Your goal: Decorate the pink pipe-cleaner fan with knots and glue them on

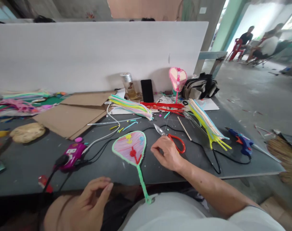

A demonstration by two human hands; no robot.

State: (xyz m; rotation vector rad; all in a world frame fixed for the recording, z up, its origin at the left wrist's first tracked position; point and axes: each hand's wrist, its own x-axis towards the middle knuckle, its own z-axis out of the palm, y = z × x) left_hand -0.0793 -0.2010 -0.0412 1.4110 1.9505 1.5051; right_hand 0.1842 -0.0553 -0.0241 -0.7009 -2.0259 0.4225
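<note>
The green-rimmed fan (pixel 126 150) looks light, bendable — best held by its stem (pixel 142 183). Left hand (pixel 80 205) loosely parted, empty; right hand (pixel 168 153) curled — pinching anything, I cannot tell.

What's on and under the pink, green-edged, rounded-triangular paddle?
On the paddle: a yellow shape, a light-blue shape and, lowest, a red shape. Its head hides a patch of grey tabletop; anything underneath can't be seen.
</note>
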